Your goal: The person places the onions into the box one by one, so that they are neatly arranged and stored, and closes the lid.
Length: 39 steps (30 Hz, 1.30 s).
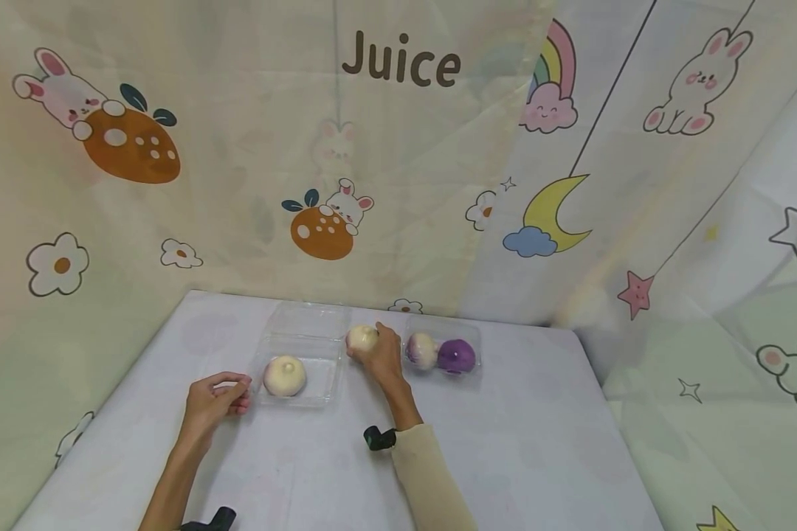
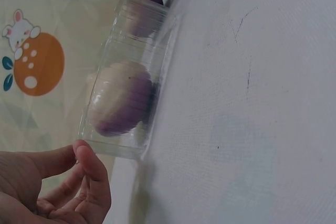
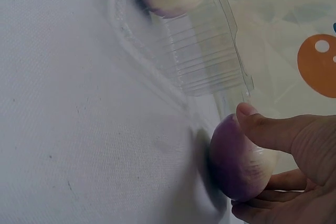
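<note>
My right hand grips a purple-and-white turnip just above or on the table, between two clear plastic boxes. The left box is a clamshell with its lid folded back, and another turnip sits in its left half. At that box's left edge, my left hand pinches the rim between thumb and forefinger. In the left wrist view the left hand meets the box's near corner, with the turnip visible through the plastic wall.
To the right, a second clear box holds a whitish turnip and a deep purple round vegetable. A white cloth covers the table. Behind it hangs a printed curtain, close to the table's far edge.
</note>
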Tool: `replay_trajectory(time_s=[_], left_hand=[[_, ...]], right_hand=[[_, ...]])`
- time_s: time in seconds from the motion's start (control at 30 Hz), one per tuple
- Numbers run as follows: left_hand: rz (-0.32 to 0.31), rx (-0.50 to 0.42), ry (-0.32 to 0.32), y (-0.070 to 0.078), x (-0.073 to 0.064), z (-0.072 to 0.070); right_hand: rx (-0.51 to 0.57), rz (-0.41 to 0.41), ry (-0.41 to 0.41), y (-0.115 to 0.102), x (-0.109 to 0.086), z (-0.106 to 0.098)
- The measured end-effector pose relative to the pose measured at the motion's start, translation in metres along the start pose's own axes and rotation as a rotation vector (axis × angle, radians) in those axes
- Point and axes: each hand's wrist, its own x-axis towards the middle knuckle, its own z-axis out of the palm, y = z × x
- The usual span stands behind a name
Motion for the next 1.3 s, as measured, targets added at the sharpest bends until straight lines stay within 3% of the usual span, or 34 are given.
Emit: replay_trajectory(time_s=[0.17,0.37,0.73,0.93,1.03,1.3], left_hand=[[-0.004,0.002,0.000,0.000,0.000,0.000],[-0.008,-0.003,0.003,-0.001,0.000,0.000],[-0.008,0.004,0.005,-0.002,0.001,0.000],[-0.012,0.013,0.004,-0.001,0.000,0.001],[-0.017,0.011,0.006,-0.001,0.000,0.002],[-0.007,0.022,0.005,0.000,-0.001,0.001]], right_hand=[[-0.058,-0.011,-0.031,-0.015,-0.002,-0.013],[-0.051,0.055,-0.074,-0.022,-0.004,-0.017],[-0.055,0.077,-0.058,-0.024,-0.007,-0.018],[-0.035,-0.003,0.017,-0.011,-0.006,-0.010],[-0.028,-0.006,0.036,-0.006,-0.006,-0.007],[0.004,0.011,0.006,-0.019,-0.006,-0.016]])
